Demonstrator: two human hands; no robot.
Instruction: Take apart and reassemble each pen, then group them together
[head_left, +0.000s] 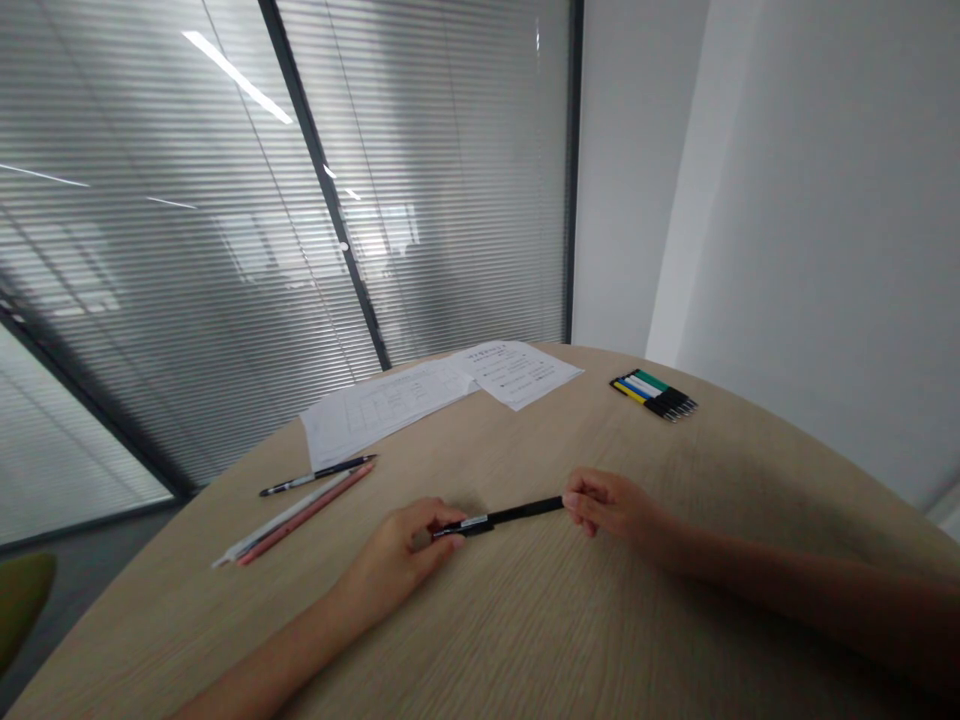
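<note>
A long black pen-like item (525,510) with a pale label near its left part spans the gap between my hands, low over the wooden table (555,610). Its left end sits between the thumb and fingers of my left hand (412,545). At its right end, the curled fingers of my right hand (604,503) pinch the tip. Whether it is one piece or two joined pieces, I cannot tell.
Left of my hands lie a black pen (319,476), a pale stick (281,522) and a pink stick (307,512). Printed papers (397,400) lie at the far edge. Several coloured pens (654,393) lie side by side at the back right.
</note>
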